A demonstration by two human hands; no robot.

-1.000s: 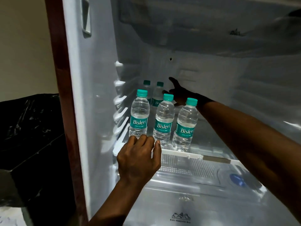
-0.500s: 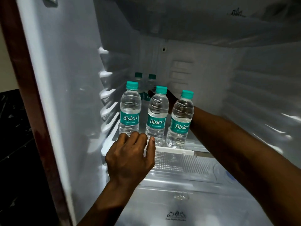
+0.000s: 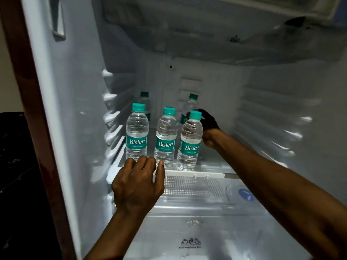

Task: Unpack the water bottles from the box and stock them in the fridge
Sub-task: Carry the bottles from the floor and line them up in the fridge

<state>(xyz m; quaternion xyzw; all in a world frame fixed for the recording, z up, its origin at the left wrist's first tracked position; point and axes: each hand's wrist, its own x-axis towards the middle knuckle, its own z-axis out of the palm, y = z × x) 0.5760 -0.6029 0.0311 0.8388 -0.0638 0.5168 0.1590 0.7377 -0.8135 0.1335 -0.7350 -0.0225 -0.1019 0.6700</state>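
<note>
Three clear Bisleri water bottles with teal caps stand in a front row on the fridge shelf: left, middle, right. Behind them stand two more, a back left bottle and a back right bottle. My right hand reaches past the front right bottle, and its fingers wrap the back right bottle's lower body. My left hand curls over the shelf's front edge, just below the front left and middle bottles. No box is in view.
The fridge's white left wall has ribbed shelf rails. A clear vegetable-bin cover lies under the shelf. The freezer floor hangs overhead. A dark, shiny object sits outside the fridge to the left.
The back right bottle has shifted rightward, away from the back left bottle, with my right hand on it. My left hand stays on the shelf edge. The camera has moved closer.
</note>
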